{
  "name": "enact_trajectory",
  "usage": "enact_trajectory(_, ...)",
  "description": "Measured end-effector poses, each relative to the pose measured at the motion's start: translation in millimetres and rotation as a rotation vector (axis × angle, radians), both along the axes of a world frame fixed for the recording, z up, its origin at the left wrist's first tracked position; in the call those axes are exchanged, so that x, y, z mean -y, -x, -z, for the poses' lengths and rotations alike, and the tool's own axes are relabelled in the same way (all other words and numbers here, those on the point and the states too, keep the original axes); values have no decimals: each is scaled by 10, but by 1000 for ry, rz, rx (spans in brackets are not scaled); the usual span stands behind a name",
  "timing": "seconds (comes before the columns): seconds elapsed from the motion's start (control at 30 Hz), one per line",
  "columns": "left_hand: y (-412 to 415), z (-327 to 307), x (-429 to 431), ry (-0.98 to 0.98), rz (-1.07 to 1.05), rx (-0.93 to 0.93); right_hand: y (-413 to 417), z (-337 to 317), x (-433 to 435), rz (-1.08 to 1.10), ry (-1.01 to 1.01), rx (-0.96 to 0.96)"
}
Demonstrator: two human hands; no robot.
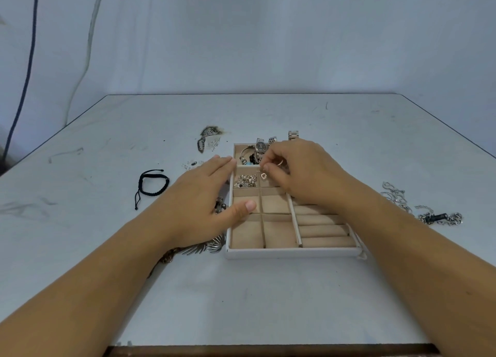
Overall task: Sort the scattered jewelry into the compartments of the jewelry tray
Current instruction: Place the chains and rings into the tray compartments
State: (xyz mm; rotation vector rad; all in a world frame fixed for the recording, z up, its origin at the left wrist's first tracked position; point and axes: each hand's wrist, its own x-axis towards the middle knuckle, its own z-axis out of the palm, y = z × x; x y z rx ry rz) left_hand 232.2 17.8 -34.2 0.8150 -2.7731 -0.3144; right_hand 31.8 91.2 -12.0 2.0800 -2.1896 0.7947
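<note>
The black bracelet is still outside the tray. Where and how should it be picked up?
Pinch the braided loop of the black bracelet from above, probably at its right side nearest the left hand. It lies flat and open on the table, and its thin tail cords would only dangle.

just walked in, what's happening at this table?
A person is sorting jewelry into a beige compartment tray. The right hand pinches a small rose-gold piece over a compartment near the far end; the left hand rests flat on the tray's left edge. Watches and small charms are already in. A black cord bracelet and silver chains lie on the table.
</note>
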Motion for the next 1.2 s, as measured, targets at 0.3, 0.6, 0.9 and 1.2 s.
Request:
enact_trajectory(0.3,3,-8,-4,-9,-3,0,37,-6,-8,1,-25,-13)
enact_trajectory(0.6,8,-7,-4,-15,-6,-7,-6,-12,111,-53,-62,-174)
enact_trajectory(0.9,7,-14,-8,0,-5,-3,64,52,130,-143,35,-201)
enact_trajectory(1.2,6,-7,-3,-6,-3,-18,150,10,91,-123,61,-6)
